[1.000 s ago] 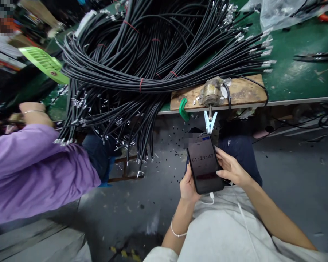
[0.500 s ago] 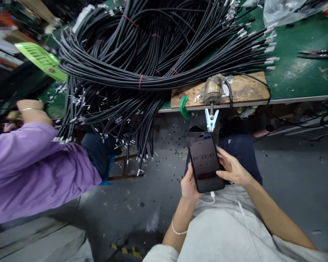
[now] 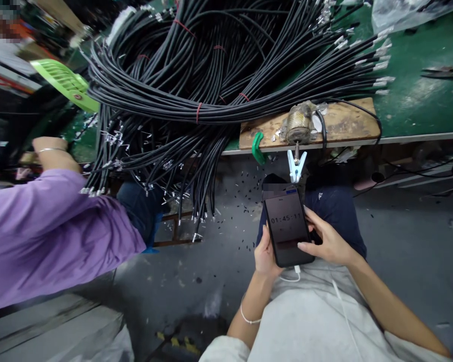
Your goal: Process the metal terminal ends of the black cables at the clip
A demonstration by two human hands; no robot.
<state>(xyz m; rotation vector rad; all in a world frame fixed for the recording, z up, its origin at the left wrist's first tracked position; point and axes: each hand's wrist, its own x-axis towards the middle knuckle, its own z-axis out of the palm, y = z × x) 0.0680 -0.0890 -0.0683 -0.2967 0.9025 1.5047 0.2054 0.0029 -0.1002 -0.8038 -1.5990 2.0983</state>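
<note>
A black smartphone (image 3: 290, 231) is held upright over my lap, its dark screen showing the digits 01:45:11. My left hand (image 3: 266, 255) grips its lower left side, fingers hidden behind it. On the other side, my right hand (image 3: 327, 239) holds the right edge, with the thumb lying over the lower part of the screen. A white cable (image 3: 296, 271) is plugged into the phone's bottom end. Just beyond its top, a light blue clip (image 3: 296, 167) is attached to the shaft of a small motor (image 3: 299, 125) on a wooden board (image 3: 347, 120).
Bundles of black cables (image 3: 166, 100) tied with red bands cover much of the green table (image 3: 419, 105). Pliers (image 3: 443, 73) lie at the right, and a green clamp (image 3: 257, 148) sits at the board's left. A co-worker in a purple sleeve (image 3: 60, 226) is at the left.
The phone's digits have gone from 01:23:47 to 01:45:11. The whole view has shifted slightly, so things appear a little further right. Both hands keep hold of the phone.
</note>
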